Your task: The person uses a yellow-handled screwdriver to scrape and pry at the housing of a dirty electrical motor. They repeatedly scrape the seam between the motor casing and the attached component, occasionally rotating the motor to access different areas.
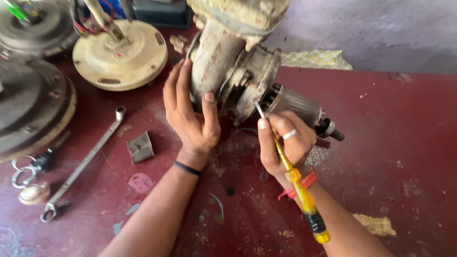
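Fingers (183, 90) of left hand (190, 119) wrap motor housing (223, 57); right hand (285, 143) pinches screwdriver (297, 183).

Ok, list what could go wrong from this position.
1. The screwdriver tip sits at the flange of the motor housing; if it slips, it may jab the left hand gripping beside it.
2. The right hand pinches the shaft near the tip, so leverage looks weak.
3. The housing looks tilted and might roll if released.
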